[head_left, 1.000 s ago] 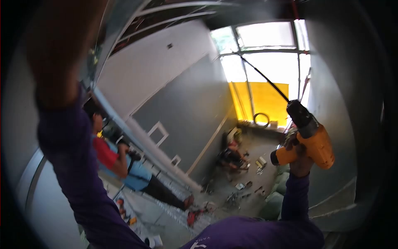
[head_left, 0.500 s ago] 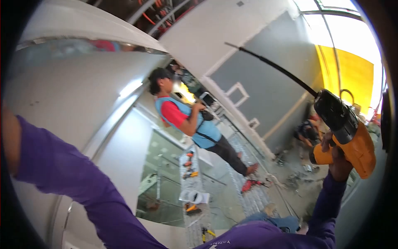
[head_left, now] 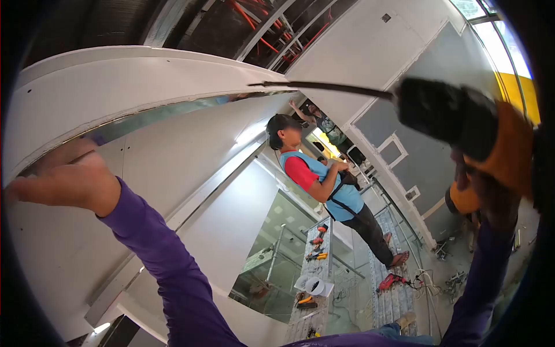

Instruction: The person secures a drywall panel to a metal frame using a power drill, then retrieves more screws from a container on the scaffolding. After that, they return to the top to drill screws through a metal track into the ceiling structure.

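My right hand point(head_left: 491, 194) is wrapped around the handle of an orange and black power drill point(head_left: 457, 118), raised at the right side. Its long thin bit point(head_left: 329, 88) points left across the view, near the lower edge of the white ceiling panel point(head_left: 173, 69). At the far left, my left hand point(head_left: 72, 179) reaches up to a shiny metal strip point(head_left: 150, 118) along that edge. Its fingers look stretched out and it holds nothing I can see; the fingertips are partly blurred.
A person point(head_left: 315, 173) in a light blue vest stands on a scaffold plank point(head_left: 384, 306) beside a red power tool point(head_left: 391, 281). Hand tools and a white tub point(head_left: 314, 285) lie on a nearer plank point(head_left: 300, 324). Another person point(head_left: 324, 124) reaches up behind. Open ceiling framing point(head_left: 260, 34) shows above.
My view has tilted up and left. The drill has swung so its bit lies flatter, close to the panel edge. My left hand has come into view at that edge.
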